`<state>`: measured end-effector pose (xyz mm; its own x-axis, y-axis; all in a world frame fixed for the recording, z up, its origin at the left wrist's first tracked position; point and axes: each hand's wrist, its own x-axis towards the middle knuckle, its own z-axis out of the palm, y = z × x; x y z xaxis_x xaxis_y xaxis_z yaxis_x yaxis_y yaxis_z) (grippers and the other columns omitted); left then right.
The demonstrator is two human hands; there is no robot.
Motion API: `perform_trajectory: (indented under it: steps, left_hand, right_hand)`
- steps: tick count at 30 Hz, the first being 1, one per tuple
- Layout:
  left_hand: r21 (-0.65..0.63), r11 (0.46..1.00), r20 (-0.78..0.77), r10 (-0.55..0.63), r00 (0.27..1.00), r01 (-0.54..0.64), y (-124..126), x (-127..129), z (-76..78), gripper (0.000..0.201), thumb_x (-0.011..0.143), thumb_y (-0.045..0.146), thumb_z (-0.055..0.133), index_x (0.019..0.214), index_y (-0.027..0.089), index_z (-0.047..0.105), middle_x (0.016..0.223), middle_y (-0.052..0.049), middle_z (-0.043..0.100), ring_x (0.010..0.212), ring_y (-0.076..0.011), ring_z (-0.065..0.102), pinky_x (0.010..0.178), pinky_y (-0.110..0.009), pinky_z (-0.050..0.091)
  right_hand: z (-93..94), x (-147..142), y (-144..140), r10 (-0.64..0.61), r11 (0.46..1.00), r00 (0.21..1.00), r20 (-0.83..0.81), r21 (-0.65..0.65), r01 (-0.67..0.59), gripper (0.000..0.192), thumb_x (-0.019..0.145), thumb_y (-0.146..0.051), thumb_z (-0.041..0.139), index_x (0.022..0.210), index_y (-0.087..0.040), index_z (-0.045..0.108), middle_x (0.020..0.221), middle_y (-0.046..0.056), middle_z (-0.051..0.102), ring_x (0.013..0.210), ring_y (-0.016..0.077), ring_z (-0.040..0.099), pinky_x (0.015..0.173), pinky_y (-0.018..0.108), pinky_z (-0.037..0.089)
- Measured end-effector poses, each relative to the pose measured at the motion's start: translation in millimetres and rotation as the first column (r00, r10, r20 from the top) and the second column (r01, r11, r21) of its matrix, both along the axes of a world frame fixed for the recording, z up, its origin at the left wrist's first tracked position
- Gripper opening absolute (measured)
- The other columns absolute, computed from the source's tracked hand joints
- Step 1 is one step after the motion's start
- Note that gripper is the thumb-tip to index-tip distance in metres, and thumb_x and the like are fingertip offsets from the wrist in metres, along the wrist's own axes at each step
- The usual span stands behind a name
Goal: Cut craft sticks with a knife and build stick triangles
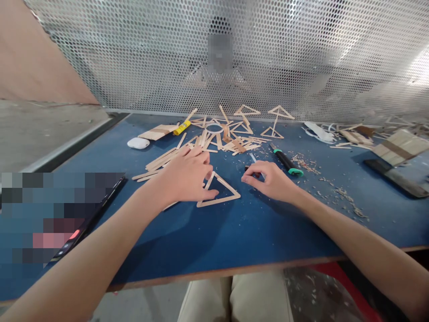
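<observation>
Head view: the stick triangle (221,201), base crosswise, lies partly under the spread left hand (189,175), left of the curled right hand (271,180), whose grip I can't tell.

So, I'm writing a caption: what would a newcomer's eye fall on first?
Probably the flat triangle of pale wooden sticks on the blue tabletop, partly covered by the left hand. Behind it sprawl more pale wooden sticks; a black-and-green tool lies beyond the right hand.
</observation>
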<state>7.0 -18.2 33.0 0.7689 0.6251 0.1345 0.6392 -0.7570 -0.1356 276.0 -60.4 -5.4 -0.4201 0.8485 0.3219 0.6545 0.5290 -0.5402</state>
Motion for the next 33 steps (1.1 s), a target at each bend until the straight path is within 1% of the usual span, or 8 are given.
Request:
perform_trajectory:
  steps: [7,13,16,19,22,25,30,33]
  left_hand:
    - [-0.03,0.999,0.007,0.033,0.999,-0.033,0,2,-4.2,0.023,0.079,0.043,0.068,0.072,0.021,0.075,0.093,-0.009,0.064,0.099,-0.0275,0.053,0.088,-0.039,0.036]
    - [-0.154,0.986,0.093,-0.046,0.995,0.06,0,15,-15.3,0.016,0.088,0.037,0.068,0.083,0.025,0.077,0.096,-0.005,0.064,0.096,-0.0241,0.053,0.085,-0.037,0.035]
    - [-0.094,0.988,0.121,-0.111,0.986,0.123,-1,20,-19.3,0.02,0.094,0.041,0.065,0.089,0.026,0.077,0.097,-0.004,0.065,0.096,-0.0235,0.052,0.084,-0.037,0.032]
    - [-0.034,0.988,0.13,-0.142,0.981,0.148,-2,22,-20.1,0.019,0.094,0.042,0.066,0.091,0.026,0.077,0.099,-0.003,0.067,0.097,-0.0235,0.051,0.084,-0.037,0.03]
    - [-0.039,0.988,0.128,-0.143,0.981,0.149,-2,22,-18.2,0.018,0.093,0.04,0.068,0.088,0.026,0.078,0.099,-0.003,0.069,0.097,-0.0233,0.052,0.084,-0.037,0.03]
    - [-0.054,0.99,0.078,-0.128,0.989,0.132,-4,20,-10.8,0.017,0.093,0.039,0.069,0.089,0.025,0.079,0.099,-0.003,0.07,0.098,-0.024,0.054,0.087,-0.037,0.032]
    - [-0.034,0.999,-0.042,0.004,0.999,-0.005,-45,1,3.7,0.018,0.091,0.034,0.071,0.1,0.019,0.076,0.106,-0.007,0.072,0.106,-0.0272,0.059,0.094,-0.04,0.041]
    - [-0.022,0.999,0.052,0.026,0.998,-0.025,-90,-10,-7.7,0.04,0.09,0.043,0.072,0.118,0.015,0.071,0.122,-0.01,0.071,0.112,-0.0287,0.062,0.096,-0.042,0.046]
  right_hand:
    - [0.5,0,1,-0.002,1.0,1.0,-0.007,-0.007,0.001,0.023,0.097,-0.039,0.06,0.089,-0.023,0.075,0.087,0.004,0.074,0.078,0.0181,0.063,0.068,0.032,0.045]
    - [3.7,0,-2,0.021,0.996,1.0,0.0,0.089,-0.021,0.02,0.097,-0.034,0.061,0.084,-0.023,0.072,0.083,0.003,0.073,0.078,0.018,0.062,0.073,0.034,0.045]
    - [6.9,-1,-8,0.091,0.985,0.995,0.041,0.143,-0.096,0.018,0.098,-0.032,0.061,0.086,-0.023,0.07,0.083,0.002,0.072,0.08,0.0183,0.06,0.083,0.038,0.044]
    - [9.5,-3,-14,0.214,0.967,0.97,0.119,0.111,-0.227,0.018,0.099,-0.032,0.059,0.09,-0.024,0.071,0.084,0.002,0.072,0.081,0.0184,0.06,0.086,0.039,0.044]
    - [8.8,-6,-19,0.334,0.935,0.923,0.192,0.059,-0.351,0.016,0.099,-0.031,0.059,0.099,-0.024,0.073,0.094,0.003,0.074,0.089,0.0196,0.063,0.09,0.038,0.045]
    - [5.8,-8,-20,0.368,0.921,0.901,0.231,0.04,-0.387,0.018,0.099,-0.032,0.06,0.107,-0.022,0.073,0.101,0.004,0.075,0.095,0.0203,0.064,0.09,0.037,0.046]
    - [5.5,-7,-20,0.322,0.93,0.893,0.314,0.072,-0.36,0.019,0.1,-0.033,0.058,0.105,-0.022,0.073,0.098,0.004,0.075,0.094,0.0196,0.064,0.089,0.038,0.047]
    - [8.2,-10,-30,0.215,0.939,0.896,0.389,0.17,-0.299,0.023,0.101,-0.035,0.055,0.105,-0.02,0.073,0.1,0.006,0.075,0.096,0.0218,0.064,0.092,0.041,0.048]
